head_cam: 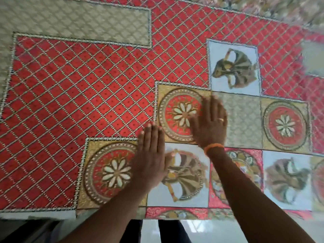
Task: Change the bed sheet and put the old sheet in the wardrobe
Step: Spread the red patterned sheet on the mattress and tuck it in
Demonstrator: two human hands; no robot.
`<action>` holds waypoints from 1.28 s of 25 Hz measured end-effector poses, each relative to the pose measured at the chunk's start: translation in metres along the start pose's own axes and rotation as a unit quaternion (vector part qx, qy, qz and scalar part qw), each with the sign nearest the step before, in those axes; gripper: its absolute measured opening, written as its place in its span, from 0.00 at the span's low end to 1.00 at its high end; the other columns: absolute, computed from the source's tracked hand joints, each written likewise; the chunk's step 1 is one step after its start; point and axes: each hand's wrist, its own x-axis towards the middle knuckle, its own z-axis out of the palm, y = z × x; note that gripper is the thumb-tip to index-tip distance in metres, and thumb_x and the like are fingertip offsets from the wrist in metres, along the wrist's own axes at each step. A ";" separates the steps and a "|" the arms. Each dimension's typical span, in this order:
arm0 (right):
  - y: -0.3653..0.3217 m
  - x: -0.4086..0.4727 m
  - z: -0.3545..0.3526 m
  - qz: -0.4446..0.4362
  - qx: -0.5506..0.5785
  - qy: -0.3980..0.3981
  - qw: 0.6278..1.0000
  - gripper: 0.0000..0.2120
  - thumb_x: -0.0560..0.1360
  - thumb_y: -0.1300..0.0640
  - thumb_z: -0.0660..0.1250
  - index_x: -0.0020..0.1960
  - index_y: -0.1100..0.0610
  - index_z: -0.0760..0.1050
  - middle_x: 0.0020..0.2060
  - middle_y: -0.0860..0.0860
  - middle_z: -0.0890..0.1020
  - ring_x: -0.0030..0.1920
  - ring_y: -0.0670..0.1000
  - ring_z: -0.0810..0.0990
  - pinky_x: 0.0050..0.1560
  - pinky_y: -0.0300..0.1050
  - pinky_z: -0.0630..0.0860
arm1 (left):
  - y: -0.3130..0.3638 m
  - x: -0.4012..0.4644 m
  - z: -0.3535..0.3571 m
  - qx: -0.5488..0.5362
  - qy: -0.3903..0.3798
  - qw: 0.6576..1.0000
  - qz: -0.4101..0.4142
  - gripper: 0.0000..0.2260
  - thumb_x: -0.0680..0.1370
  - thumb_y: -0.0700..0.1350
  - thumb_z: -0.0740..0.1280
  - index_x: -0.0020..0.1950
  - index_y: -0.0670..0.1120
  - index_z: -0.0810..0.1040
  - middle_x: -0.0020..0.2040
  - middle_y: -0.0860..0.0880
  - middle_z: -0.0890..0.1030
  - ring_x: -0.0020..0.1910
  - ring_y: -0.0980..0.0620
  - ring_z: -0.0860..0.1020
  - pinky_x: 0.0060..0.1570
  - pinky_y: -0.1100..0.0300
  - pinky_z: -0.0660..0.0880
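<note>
The red patterned bed sheet [84, 88] lies spread flat and fills nearly the whole view. Both hands rest on it with fingers straight: the left hand [150, 155] near 6 o'clock, the right hand [209, 123], blurred, just beside it toward 3 o'clock

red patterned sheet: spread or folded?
Spread. The red patterned sheet lies flat under open left hand and right hand.

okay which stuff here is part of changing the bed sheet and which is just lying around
Part of the job:
red patterned sheet, spread flat
left hand, flat on the sheet
right hand, flat on the sheet

Just there:
floral fabric at the far edge
pale floor beside the bed
</note>
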 end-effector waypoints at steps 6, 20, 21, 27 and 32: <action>0.129 0.000 -0.016 0.240 0.048 -0.010 0.969 0.36 0.78 0.39 0.45 0.78 0.60 0.55 0.77 0.58 0.58 0.77 0.59 0.55 0.75 0.61 0.53 | 0.110 0.032 0.028 -0.007 -0.002 0.996 0.089 0.34 0.81 0.58 0.55 0.78 0.35 0.57 0.78 0.33 0.53 0.79 0.35 0.48 0.75 0.38 0.53; 0.388 0.004 -0.016 0.070 0.017 -0.036 0.997 0.32 0.80 0.39 0.46 0.80 0.51 0.47 0.79 0.50 0.50 0.79 0.54 0.49 0.76 0.54 0.45 | 0.329 0.134 0.062 0.012 -0.057 0.990 0.129 0.33 0.80 0.56 0.54 0.77 0.34 0.57 0.78 0.33 0.53 0.78 0.35 0.49 0.75 0.38 0.53; 0.408 0.005 -0.016 0.113 0.028 -0.030 0.993 0.32 0.80 0.39 0.46 0.80 0.51 0.46 0.79 0.50 0.50 0.79 0.54 0.49 0.77 0.55 0.46 | 0.346 0.144 0.066 0.014 -0.057 0.986 0.157 0.33 0.81 0.56 0.54 0.77 0.34 0.57 0.78 0.33 0.53 0.78 0.35 0.49 0.75 0.38 0.53; 0.473 0.026 -0.042 0.290 0.114 0.015 0.950 0.34 0.79 0.43 0.49 0.78 0.61 0.52 0.78 0.61 0.53 0.78 0.59 0.50 0.76 0.61 0.50 | 0.444 0.182 0.085 0.017 -0.054 0.973 0.225 0.30 0.82 0.53 0.52 0.78 0.35 0.54 0.78 0.34 0.53 0.78 0.35 0.50 0.74 0.39 0.53; 0.457 0.049 -0.032 -0.101 0.089 -0.057 0.989 0.29 0.81 0.42 0.47 0.79 0.53 0.53 0.79 0.51 0.52 0.79 0.51 0.49 0.77 0.56 0.51 | 0.482 0.199 0.094 0.030 -0.042 0.986 0.160 0.27 0.80 0.49 0.55 0.75 0.34 0.63 0.77 0.33 0.59 0.78 0.36 0.56 0.74 0.40 0.57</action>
